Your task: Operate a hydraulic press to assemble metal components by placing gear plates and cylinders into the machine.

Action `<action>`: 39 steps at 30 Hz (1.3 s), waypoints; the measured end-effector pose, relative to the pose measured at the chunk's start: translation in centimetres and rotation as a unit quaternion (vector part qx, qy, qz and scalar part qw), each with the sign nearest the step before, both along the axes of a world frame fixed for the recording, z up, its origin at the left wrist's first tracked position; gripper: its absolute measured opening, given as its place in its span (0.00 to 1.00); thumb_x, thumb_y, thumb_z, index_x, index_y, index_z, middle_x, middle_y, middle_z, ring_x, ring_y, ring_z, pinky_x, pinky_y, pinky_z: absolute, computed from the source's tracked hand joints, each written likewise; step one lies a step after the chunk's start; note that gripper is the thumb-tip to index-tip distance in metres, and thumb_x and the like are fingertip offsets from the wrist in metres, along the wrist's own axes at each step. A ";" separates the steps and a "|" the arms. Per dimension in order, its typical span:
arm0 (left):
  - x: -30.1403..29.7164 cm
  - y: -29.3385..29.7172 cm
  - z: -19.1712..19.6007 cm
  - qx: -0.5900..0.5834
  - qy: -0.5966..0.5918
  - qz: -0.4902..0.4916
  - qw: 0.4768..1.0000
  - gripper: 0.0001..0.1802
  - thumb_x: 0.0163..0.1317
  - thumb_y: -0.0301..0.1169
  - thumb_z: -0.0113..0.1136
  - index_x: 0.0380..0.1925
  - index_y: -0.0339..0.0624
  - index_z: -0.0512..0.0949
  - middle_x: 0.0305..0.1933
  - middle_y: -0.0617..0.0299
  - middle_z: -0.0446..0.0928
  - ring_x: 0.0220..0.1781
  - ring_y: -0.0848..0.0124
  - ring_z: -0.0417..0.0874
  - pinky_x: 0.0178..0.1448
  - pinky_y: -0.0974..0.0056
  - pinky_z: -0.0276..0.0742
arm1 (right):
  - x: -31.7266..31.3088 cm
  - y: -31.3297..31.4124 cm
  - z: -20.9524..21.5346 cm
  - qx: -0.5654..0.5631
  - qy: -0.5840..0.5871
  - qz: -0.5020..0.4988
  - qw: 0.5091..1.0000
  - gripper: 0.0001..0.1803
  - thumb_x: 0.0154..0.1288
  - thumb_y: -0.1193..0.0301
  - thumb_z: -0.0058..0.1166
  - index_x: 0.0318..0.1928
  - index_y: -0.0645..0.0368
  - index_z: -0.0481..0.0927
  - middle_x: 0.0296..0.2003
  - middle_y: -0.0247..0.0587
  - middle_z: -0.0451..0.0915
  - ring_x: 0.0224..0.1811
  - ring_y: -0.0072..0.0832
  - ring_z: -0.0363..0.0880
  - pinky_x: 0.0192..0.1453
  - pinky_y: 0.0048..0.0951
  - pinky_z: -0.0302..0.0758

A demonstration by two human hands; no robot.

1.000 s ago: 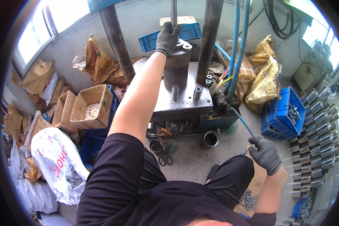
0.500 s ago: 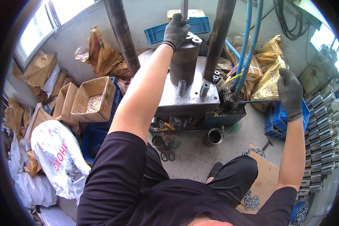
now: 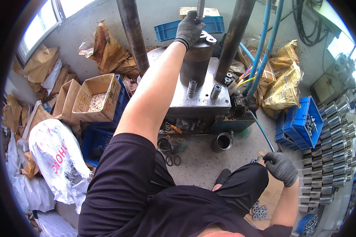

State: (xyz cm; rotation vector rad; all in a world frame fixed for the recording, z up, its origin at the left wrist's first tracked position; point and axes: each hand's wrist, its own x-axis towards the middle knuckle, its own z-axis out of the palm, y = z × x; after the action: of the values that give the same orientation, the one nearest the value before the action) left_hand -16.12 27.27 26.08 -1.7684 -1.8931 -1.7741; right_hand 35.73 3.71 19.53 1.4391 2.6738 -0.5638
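My left hand (image 3: 189, 31), in a dark grey glove, is closed at the lower end of a vertical metal rod (image 3: 200, 10). What its curled fingers hold, if anything, is hidden. Just below stands a dark steel cylinder (image 3: 194, 65), with pale ring-shaped pieces (image 3: 211, 40) on top beside the hand. Near my knee, my gloved right hand (image 3: 281, 169) is closed around the end of a thin blue lever (image 3: 261, 129) slanting from the machine. On the metal plate (image 3: 178, 102) in front of the cylinder stand a small stack of bearings (image 3: 192, 88) and another bearing stack (image 3: 216, 91).
Dark columns (image 3: 132, 35) flank the cylinder, with blue hoses (image 3: 261, 51) to the right. Stacked shiny metal sleeves (image 3: 324, 162) and a blue crate (image 3: 307, 124) line the right side. Cardboard boxes (image 3: 97, 98) stand left. A hollow cylinder (image 3: 224, 142) and scissors (image 3: 173, 159) are on the floor.
My right hand has come down and inward toward my knee, and the lever has swung from near level to slanting down. My left hand stays at the rod.
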 end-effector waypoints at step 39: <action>-1.2 1.0 -0.2 -0.016 -0.249 -0.201 0.947 0.16 0.70 0.32 0.59 0.52 0.34 0.83 0.40 0.57 0.86 0.39 0.72 0.86 0.46 0.66 0.84 | -0.6 0.7 1.1 0.036 0.016 -0.016 0.999 0.14 0.67 0.67 0.57 0.46 0.59 0.89 0.39 0.56 0.88 0.43 0.54 0.87 0.52 0.49 0.83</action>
State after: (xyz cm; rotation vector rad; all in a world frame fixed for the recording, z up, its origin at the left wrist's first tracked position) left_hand -17.37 28.22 25.86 -1.9714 -1.7938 -2.5551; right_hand 35.15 4.39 20.67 1.5058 2.7262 -0.5020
